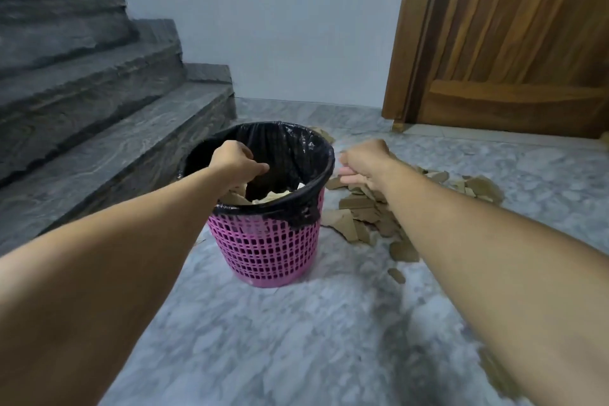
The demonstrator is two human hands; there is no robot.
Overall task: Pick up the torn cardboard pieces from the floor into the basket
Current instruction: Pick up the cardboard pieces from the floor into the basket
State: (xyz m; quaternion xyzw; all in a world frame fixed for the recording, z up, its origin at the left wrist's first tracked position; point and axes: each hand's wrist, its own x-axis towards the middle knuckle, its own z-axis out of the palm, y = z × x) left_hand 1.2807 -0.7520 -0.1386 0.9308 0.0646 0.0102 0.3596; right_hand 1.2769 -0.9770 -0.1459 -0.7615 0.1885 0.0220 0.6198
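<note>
A pink mesh basket (263, 250) lined with a black bag stands on the marble floor, with torn cardboard pieces (273, 196) inside it. My left hand (235, 161) hangs over the basket's opening with its fingers curled downward; its palm side is hidden and no piece shows in it. My right hand (365, 163) hovers just right of the basket's rim, fingers loosely curled, holding nothing that I can see. Under and behind the right forearm, a pile of brown cardboard pieces (356, 208) lies on the floor, next to the basket.
Dark stone stairs (99, 109) rise at the left, close to the basket. A wooden door (510, 43) stands at the back right. More cardboard scraps (484, 186) lie further right, one (396, 275) in front and some (497, 369) at the lower right.
</note>
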